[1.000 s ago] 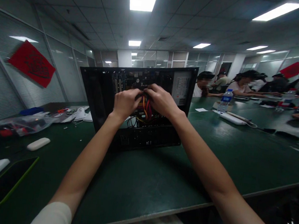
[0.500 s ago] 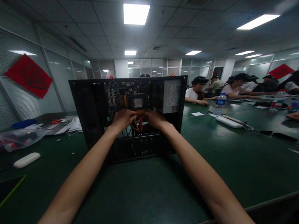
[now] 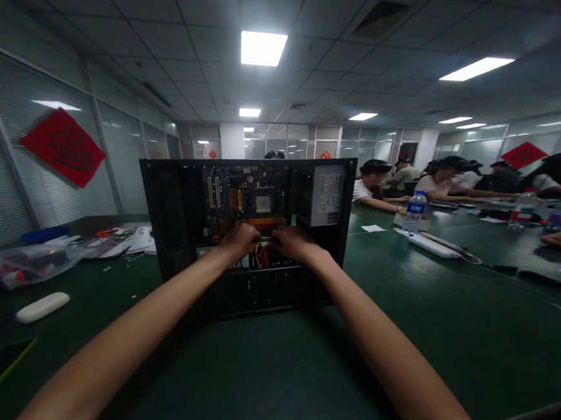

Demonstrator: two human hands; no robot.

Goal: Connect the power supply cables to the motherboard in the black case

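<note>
Compared with a second ago, both hands sit lower inside the open black metal computer case (image 3: 274, 290), which stands upright on its edge at twelve o'clock. The green-blue circuit board (image 3: 250, 198) with its square silver plate (image 3: 263, 204), largely covered then, now shows above the knuckles. The bundle of thin red and yellow cables (image 3: 263, 255), previously hanging below the fingers, loops low between the two hands. The left hand (image 3: 240, 238) and right hand (image 3: 293, 242) have curled fingers turned toward each other beside the cables; whether either pinches them, I cannot tell. A grey metal box with a white label (image 3: 327, 195) fills the case's two o'clock corner.

On the dark green tabletop (image 3: 257, 376), a clear plastic bag with red contents (image 3: 33, 265) lies at ten o'clock, a white rounded oblong object (image 3: 43, 308) nearer at nine. At one o'clock stands a clear water bottle with a blue cap (image 3: 415, 211). Beyond it, co-workers (image 3: 374, 185) sit along the table. A red paper diamond (image 3: 64, 146) hangs on the glass wall at eleven, under lit ceiling panels (image 3: 263, 48).
</note>
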